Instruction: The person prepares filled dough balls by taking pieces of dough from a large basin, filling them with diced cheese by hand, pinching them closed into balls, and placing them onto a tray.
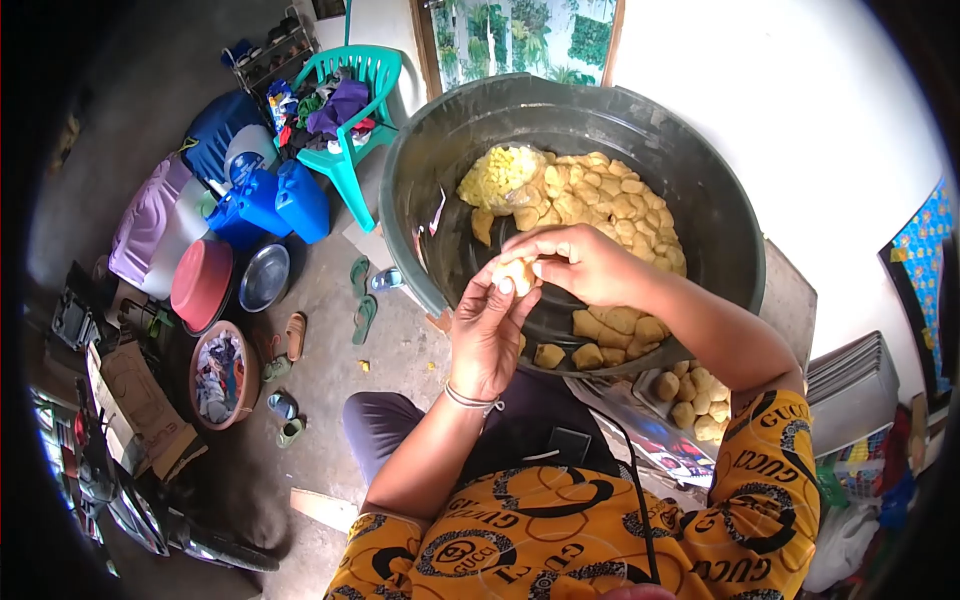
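Note:
Between my two hands is a small pale dough piece (pixel 516 275), above the near left part of a big dark round tub (pixel 715 215). My left hand (pixel 487 325) holds it from below with fingers and thumb, and my right hand (pixel 580 262) pinches it from the right. Many tan dough pieces (pixel 600 195) lie packed in the tub, and several separate dough balls (pixel 588 356) sit along its near side. A clear plastic bag of yellow chunks (pixel 500 178) rests on the dough at the tub's far left.
Beside the tub's near right edge is a tray of dough balls (pixel 690 395). A green chair (pixel 365 70) with clothes stands at the back left. Blue jugs (pixel 300 203), a red basin (pixel 201 283), a laundry basket (pixel 250 375) and slippers (pixel 364 318) are on the left floor.

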Motion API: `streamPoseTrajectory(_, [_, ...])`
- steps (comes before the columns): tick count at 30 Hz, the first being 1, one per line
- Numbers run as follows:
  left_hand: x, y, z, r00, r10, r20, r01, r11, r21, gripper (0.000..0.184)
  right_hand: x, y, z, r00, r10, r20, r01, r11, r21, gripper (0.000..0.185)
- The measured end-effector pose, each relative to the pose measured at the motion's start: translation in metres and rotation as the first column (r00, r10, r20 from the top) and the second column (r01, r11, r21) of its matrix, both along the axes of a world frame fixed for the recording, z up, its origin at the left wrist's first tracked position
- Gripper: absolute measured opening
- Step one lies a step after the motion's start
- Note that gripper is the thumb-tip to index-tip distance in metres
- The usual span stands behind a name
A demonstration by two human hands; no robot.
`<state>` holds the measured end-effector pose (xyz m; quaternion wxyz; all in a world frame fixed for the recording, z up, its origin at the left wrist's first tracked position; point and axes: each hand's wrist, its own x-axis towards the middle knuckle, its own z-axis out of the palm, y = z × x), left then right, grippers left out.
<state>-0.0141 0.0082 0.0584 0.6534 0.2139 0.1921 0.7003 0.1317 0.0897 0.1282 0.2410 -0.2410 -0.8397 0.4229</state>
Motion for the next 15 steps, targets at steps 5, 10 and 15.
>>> streamPoseTrajectory(5, [-0.0038,-0.0019,-0.0003,0.997,0.011,-0.074,-0.005,0.996,0.084,0.032,-0.0005,-0.0011,0.0063,0.991,0.027,-0.134,-0.064,0.957,-0.283,0.021])
streamPoseTrajectory(10, [0.0038,-0.0065,-0.0071,0.974,0.076,-0.213,-0.041,0.986,0.164,0.033,0.0028,0.0055,-0.0007,0.999,0.027,-0.041,-0.032,0.989,-0.141,0.013])
streamPoseTrajectory(15, [0.0021,-0.0062,-0.0001,0.989,0.033,-0.141,-0.016,0.992,0.121,0.035,0.0053,0.007,-0.0015,0.983,-0.043,-0.18,-0.027,0.929,-0.37,0.014])
